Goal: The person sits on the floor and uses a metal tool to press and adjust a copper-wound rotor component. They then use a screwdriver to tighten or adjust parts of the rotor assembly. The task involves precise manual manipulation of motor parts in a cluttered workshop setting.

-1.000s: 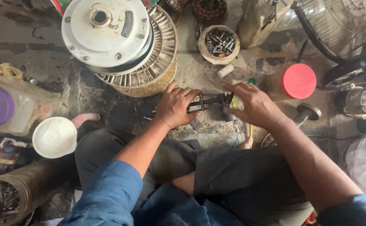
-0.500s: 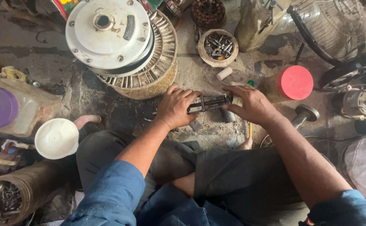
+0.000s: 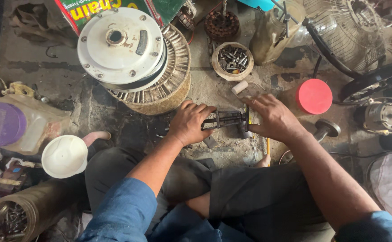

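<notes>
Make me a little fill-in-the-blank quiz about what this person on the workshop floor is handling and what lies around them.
1. Both hands, left hand and right hand, grip one dark ____ tool.
2. The round lid beyond the right hand is ____ in colour.
3. The small round tub above the hands is full of ____.
4. The person's sleeves are ____.

Missing words: metal; red; bolts; blue

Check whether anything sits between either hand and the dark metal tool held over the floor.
Nothing visible does. The left hand grips one end of the dark metal tool and the right hand presses on its other end. The small white cylinder and the bowl of bolts lie beyond them, apart from the tool.
</notes>
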